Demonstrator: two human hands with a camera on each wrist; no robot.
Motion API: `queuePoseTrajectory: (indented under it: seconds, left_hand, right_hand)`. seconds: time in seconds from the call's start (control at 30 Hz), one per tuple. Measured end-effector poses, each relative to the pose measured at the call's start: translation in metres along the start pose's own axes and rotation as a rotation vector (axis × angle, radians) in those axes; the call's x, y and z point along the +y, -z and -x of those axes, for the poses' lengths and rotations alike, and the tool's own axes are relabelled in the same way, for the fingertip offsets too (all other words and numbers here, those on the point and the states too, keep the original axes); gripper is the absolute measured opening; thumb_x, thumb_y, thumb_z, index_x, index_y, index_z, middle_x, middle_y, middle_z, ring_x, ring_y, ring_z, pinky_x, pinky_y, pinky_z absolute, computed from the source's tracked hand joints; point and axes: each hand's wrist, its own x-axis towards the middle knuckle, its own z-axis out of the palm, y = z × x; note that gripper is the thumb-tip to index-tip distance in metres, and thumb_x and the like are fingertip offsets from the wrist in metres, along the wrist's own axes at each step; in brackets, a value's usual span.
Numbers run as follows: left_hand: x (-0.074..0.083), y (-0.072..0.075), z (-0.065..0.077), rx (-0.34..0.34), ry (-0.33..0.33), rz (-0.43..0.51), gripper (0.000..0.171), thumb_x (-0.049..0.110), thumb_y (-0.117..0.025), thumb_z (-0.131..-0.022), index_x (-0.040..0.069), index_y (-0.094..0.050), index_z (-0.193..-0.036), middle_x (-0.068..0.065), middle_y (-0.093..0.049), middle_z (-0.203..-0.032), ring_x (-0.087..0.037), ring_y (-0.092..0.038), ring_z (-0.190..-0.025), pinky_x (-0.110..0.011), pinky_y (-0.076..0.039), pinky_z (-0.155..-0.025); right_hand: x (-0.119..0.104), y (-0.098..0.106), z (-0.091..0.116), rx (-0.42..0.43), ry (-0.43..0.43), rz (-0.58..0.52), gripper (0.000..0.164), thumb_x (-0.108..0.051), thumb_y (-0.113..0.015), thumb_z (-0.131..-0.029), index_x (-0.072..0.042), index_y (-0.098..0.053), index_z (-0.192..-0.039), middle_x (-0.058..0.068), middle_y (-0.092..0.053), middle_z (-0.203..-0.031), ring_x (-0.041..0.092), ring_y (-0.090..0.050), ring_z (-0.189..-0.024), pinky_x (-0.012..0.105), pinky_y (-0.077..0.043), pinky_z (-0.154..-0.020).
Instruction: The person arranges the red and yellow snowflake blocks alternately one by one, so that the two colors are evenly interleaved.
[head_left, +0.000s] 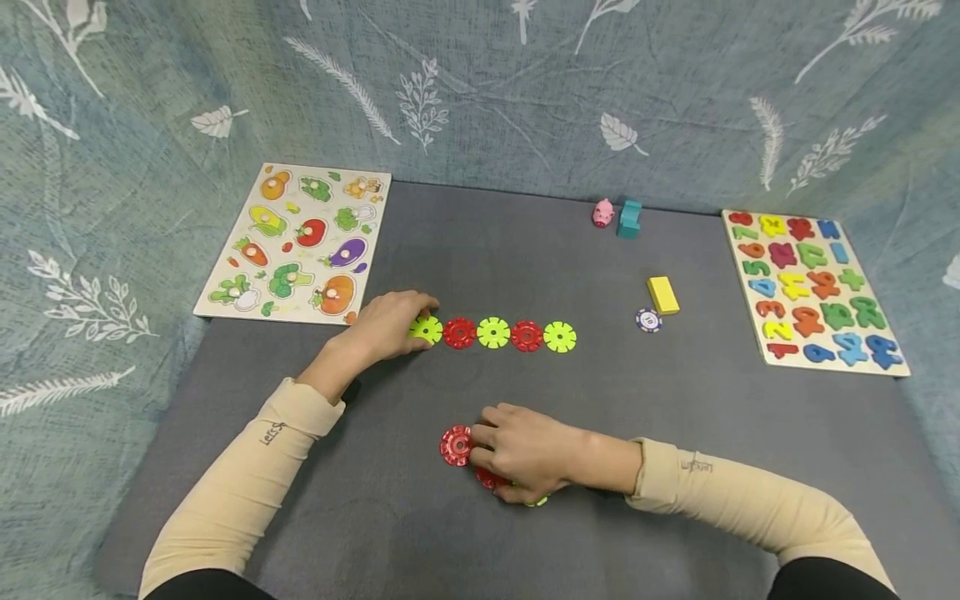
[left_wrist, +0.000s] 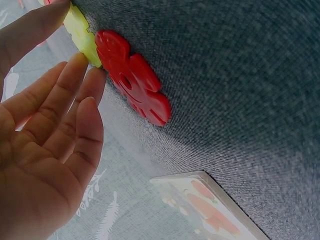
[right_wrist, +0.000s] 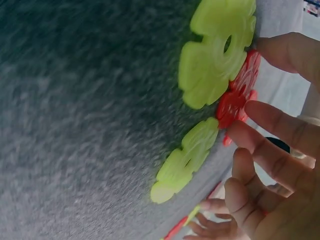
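A row of alternating yellow-green and red notched flower-shaped discs [head_left: 492,332] lies across the middle of the table. My left hand [head_left: 390,325] is at its left end, thumb and fingertips at opposite edges of a yellow-green disc [head_left: 427,330]. In the left wrist view, a red disc [left_wrist: 131,77] lies beside that one, hidden by the hand in the head view. Nearer the front, my right hand [head_left: 525,450] spreads over loose discs, fingertips close to a red disc [right_wrist: 232,107]. Two yellow-green discs, one large in view [right_wrist: 220,55], lie beside it.
A vegetable puzzle board [head_left: 300,242] lies at the back left, a number puzzle board [head_left: 813,292] at the right. Between them are a pink pig figure [head_left: 603,213], a teal block [head_left: 629,219], a yellow block [head_left: 663,295] and a poker chip [head_left: 648,320]. Patterned cloth [head_left: 525,100] hangs behind.
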Motion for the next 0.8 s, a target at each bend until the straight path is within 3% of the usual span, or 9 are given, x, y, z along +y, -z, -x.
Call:
queuePoseTrajectory:
  seconds: [0.3,0.6,0.8]
  left_hand:
    - [-0.0007,-0.0002,-0.0001,-0.004,0.008,-0.003,0.056,0.018,-0.082,-0.076,0.002,-0.061,-0.125,-0.013,-0.068,-0.106,-0.027,-0.062,-0.092,-0.044,-0.049,-0.083]
    - [-0.001,-0.0011,-0.0009,-0.011,0.005,-0.004,0.055,0.019,-0.081,-0.077,0.001,-0.061,-0.125,-0.014,-0.068,-0.108,-0.027,-0.063,-0.095,-0.045,-0.049,-0.085]
    - [-0.0001,-0.0003,-0.0005,-0.013,0.008,-0.001,0.056,0.019,-0.081,-0.077,0.001,-0.061,-0.125,-0.014,-0.068,-0.109,-0.028,-0.063,-0.096,-0.045,-0.049,-0.086]
  right_hand:
    - [-0.0042,0.0021,-0.0017,-0.028,-0.011,-0.009,0.031,-0.048,-0.064,-0.081,-0.02,-0.064,-0.095,-0.005,-0.058,-0.092,0.013,-0.049,-0.076,0.027,-0.042,-0.069]
    - [-0.0066,0.0033,-0.0063,-0.036,0.005,-0.061,0.016,-0.029,-0.065,-0.076,-0.02,-0.065,-0.089,-0.005,-0.058,-0.09,0.012,-0.05,-0.068,0.026,-0.044,-0.068]
    - [-0.0088,0.0031,-0.0091,-0.043,-0.019,-0.098,0.021,-0.025,-0.066,-0.071,-0.02,-0.063,-0.091,-0.005,-0.057,-0.091,0.013,-0.049,-0.067,0.027,-0.042,-0.063]
